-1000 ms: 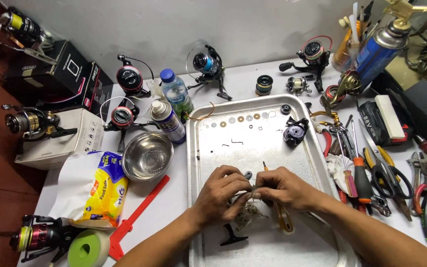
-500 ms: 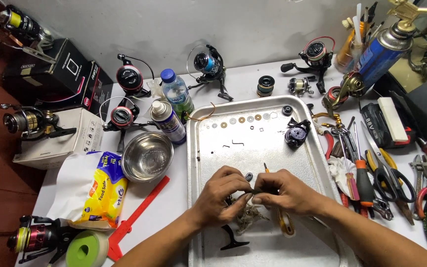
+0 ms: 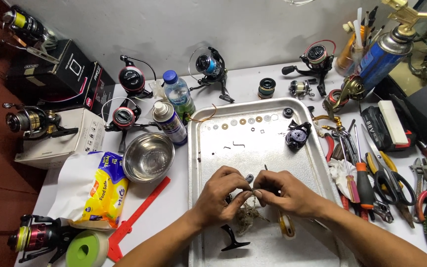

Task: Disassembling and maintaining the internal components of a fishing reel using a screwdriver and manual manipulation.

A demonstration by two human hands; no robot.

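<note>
1. left hand [image 3: 219, 194] over the near half of the metal tray [image 3: 208, 148], fingers curled in, thumb and forefinger pinched on a small metal reel part [image 3: 249, 179] held between both hands.
2. right hand [image 3: 283, 192] just beside it, fingertips [image 3: 258, 194] meeting the left hand's, pinched shut on the same small part; exact shape of the part too small to tell.
3. below the hands, resting on the tray: a tangled clump of grey line or dirty rag [image 3: 247, 217], a black reel handle [image 3: 231, 240], and a yellowish tool handle [image 3: 285, 225] partly hidden under the right wrist.
4. at the far end of the tray: a row of small washers [image 3: 243, 121], a few bent wire pieces [image 3: 234, 145], and a black reel side cover [image 3: 297, 135].
5. left of the tray: a steel bowl [image 3: 148, 157], a spray can [image 3: 170, 122], a water bottle [image 3: 178, 94], a yellow wipes pack [image 3: 104, 190], a red plastic strip [image 3: 137, 217].
6. right of the tray: a spread of screwdrivers and pliers [image 3: 371, 173], with a blue gas canister [image 3: 384, 57] further back.
7. several spinning reels [image 3: 208, 66] standing along the back and left edge of the white table [image 3: 253, 81].
</note>
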